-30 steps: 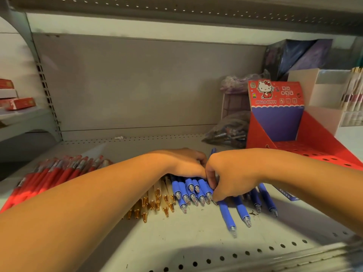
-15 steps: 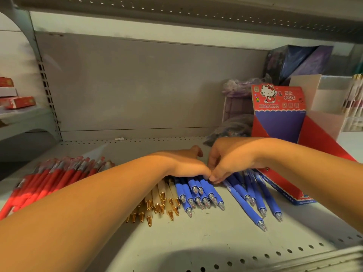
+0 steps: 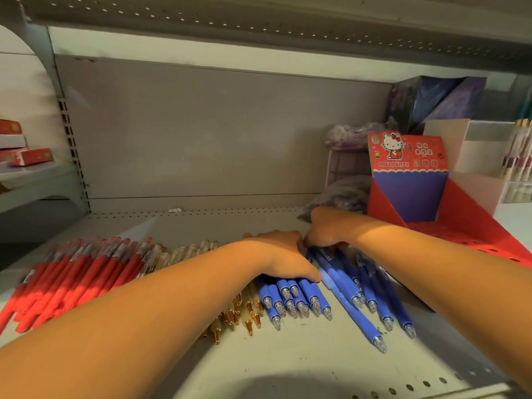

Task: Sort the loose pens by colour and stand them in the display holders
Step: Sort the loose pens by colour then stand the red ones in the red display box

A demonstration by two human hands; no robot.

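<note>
Head view: the shelf (image 3: 288, 367) carries everything. Toward its back right corner stands the red holder (image 3: 472, 226), and the part of its holed tray in view holds no pen. Red pens (image 3: 80, 277) lie in a sheaf at the left edge, with gold-tipped pens (image 3: 230, 312) beside them. The blue pens (image 3: 296, 298) lie in the middle, tips toward the front edge. The left hand (image 3: 276, 254) lies over a tight blue bunch. Its fingers are hidden past the knuckles, so I cannot tell their hold. The right hand (image 3: 328, 228) has its fingers curled down on the far ends of the looser blue ones.

Those looser pens fan apart and are round, so raking them sideways could roll one toward the front edge. It could also push one into the gold-tipped row and mix the colours. Lifting the bunch by one end could let it splay.

The blue pens have matte-looking blue barrels and clear cone tips.
</note>
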